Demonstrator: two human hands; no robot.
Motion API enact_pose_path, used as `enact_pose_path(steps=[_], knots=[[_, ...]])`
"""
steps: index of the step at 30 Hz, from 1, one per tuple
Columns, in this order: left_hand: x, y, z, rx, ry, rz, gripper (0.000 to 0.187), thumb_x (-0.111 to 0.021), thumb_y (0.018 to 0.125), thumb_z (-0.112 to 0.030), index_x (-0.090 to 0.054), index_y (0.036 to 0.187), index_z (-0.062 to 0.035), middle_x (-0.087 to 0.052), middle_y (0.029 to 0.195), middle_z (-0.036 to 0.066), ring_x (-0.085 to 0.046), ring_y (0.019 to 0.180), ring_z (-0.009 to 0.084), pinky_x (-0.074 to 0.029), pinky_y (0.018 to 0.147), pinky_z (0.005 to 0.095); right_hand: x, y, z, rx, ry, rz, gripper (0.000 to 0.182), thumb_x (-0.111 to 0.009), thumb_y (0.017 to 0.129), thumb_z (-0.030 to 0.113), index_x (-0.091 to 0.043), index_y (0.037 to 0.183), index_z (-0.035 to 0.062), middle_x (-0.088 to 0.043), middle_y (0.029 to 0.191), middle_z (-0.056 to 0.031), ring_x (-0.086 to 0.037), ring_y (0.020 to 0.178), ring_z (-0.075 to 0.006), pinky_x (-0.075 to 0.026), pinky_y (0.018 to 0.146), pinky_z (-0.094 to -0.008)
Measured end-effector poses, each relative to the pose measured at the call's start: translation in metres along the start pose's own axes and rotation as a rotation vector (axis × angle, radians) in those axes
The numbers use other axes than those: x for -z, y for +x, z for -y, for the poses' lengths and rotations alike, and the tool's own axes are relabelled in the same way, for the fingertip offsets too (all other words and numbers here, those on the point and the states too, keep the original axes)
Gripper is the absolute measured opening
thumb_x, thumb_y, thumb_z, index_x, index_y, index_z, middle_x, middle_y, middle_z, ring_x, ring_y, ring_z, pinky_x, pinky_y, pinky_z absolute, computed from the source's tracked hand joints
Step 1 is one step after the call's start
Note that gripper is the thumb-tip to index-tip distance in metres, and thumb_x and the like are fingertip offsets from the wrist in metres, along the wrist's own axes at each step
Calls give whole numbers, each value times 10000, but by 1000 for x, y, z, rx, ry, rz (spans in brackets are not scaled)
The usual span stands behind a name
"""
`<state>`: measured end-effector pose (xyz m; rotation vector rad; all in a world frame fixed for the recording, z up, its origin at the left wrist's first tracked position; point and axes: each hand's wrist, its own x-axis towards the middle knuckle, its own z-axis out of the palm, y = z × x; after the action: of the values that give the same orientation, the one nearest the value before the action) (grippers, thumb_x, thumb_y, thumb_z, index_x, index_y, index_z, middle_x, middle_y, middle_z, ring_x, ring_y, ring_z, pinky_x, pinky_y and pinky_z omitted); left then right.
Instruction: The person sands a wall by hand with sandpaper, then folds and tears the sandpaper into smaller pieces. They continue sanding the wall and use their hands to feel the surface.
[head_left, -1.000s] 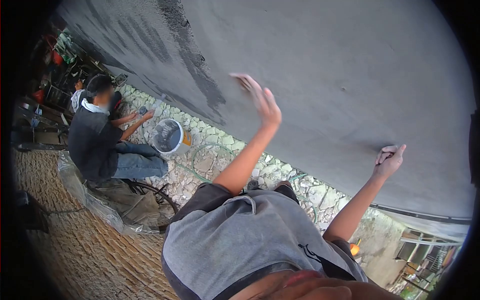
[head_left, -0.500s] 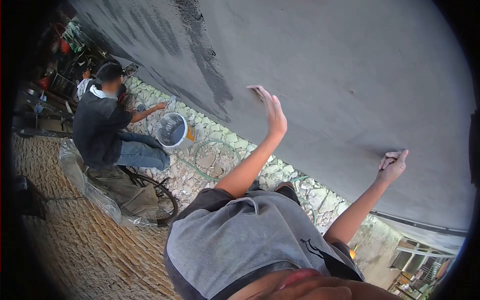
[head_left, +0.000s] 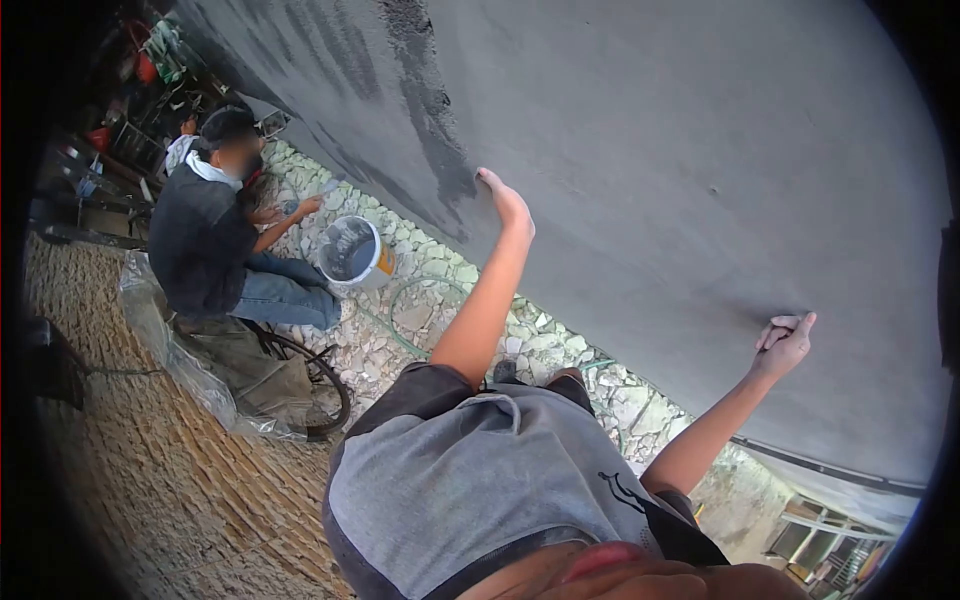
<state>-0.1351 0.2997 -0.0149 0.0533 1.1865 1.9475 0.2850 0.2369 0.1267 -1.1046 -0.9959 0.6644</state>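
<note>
My left hand (head_left: 511,206) is raised to the grey plastered wall (head_left: 640,140), its visible digit stretched toward a darker, rougher band of plaster. The other fingers of this hand are mostly hidden behind it; nothing shows in its grasp. Further right, my right hand (head_left: 785,345) is close against the smoother part of the wall and casts a shadow there. Its fingers are dusted pale and curl inward, and I cannot tell whether they hold anything.
A co-worker (head_left: 205,235) crouches at the left by a white bucket (head_left: 383,262) of grey mix, holding a small tool. A green hose (head_left: 400,340) crosses the broken stones (head_left: 540,345). Clear plastic sheeting (head_left: 180,350) and a tyre (head_left: 335,400) lie beside the ridged paving (head_left: 200,480).
My left hand has shifted left and slightly up along the wall, its fingers turning out of sight. My right hand stays nearly in place. The co-worker's hand has drawn back from the wall side.
</note>
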Motion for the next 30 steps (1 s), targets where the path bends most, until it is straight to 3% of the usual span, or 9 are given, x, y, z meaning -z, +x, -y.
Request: enact_pose_path(steps=[1, 5, 9, 11, 15, 17, 21, 23, 30], knots=[[15, 32, 32, 24, -31, 39, 912, -202, 991, -696, 38, 1572, -35, 61, 1664, 98, -51, 1528, 237, -25, 1226, 366, 0, -1, 0, -25, -8, -22, 634, -430, 1057, 434, -546, 600, 10, -310, 409, 6, -313, 304, -101, -260, 295, -260], [-6, -38, 49, -43, 2, 227, 896, -186, 978, -709, 82, 1575, -97, 132, 1655, 75, 81, 1532, 234, 41, 1223, 379, 6, 5, -11, -40, -61, -56, 649, -431, 1044, 478, -524, 595, 18, -306, 412, 5, -313, 307, -102, -258, 295, -261], [0, -13, 23, -16, -106, 145, 893, -202, 985, -702, 47, 1577, -82, 65, 1666, 72, 31, 1533, 215, -6, 1230, 392, 0, 2, -6, -2, -28, -31, 628, -425, 1054, 451, -522, 595, 34, -300, 411, 13, -310, 306, -98, -252, 298, -255], [15, 12, 10, 178, -163, -4, 877, -214, 989, -693, 44, 1581, -101, 63, 1667, 65, 31, 1534, 216, -11, 1230, 398, -1, -2, -4, 15, -13, -19, 621, -425, 1057, 442, -522, 595, 39, -298, 410, 15, -308, 306, -96, -251, 300, -253], [27, 23, 53, 135, -111, 113, 866, -219, 994, -674, 104, 1571, -115, 161, 1651, 78, 113, 1526, 221, 31, 1228, 392, 2, -2, -7, 28, 2, -3, 619, -424, 1059, 436, -515, 591, 42, -300, 410, 16, -304, 305, -94, -250, 302, -248], [15, -24, 32, 161, -107, 113, 835, -256, 1012, -641, 3, 1586, -92, 13, 1671, 73, -27, 1534, 214, -46, 1230, 391, 2, -1, -6, 51, -4, 0, 623, -424, 1059, 440, -511, 588, 40, -302, 411, 15, -303, 305, -95, -251, 301, -246], [39, -1, 69, 71, -29, 146, 775, -326, 1047, -522, 25, 1581, -83, 52, 1666, 84, 8, 1534, 214, -42, 1234, 360, 4, -5, -6, 24, -11, -35, 628, -421, 1059, 442, -501, 582, 41, -301, 412, 14, -303, 301, -96, -244, 294, -246], [30, -12, 59, -63, 67, 55, 681, -449, 1056, -324, -112, 1578, -45, -104, 1659, 114, -126, 1525, 232, -145, 1218, 338, -2, 0, -7, 40, 15, -42, 632, -422, 1059, 442, -496, 575, 42, -298, 414, 15, -300, 301, -94, -241, 292, -247], [29, 18, 99, -379, 60, -162, 527, -518, 1009, -169, -361, 1490, -23, -409, 1542, 141, -426, 1404, 266, -370, 1123, 349, -1, -11, -29, 64, -110, -52, 650, -437, 1056, 443, -510, 564, 23, -320, 429, 19, -317, 337, -76, -247, 329, -249]])
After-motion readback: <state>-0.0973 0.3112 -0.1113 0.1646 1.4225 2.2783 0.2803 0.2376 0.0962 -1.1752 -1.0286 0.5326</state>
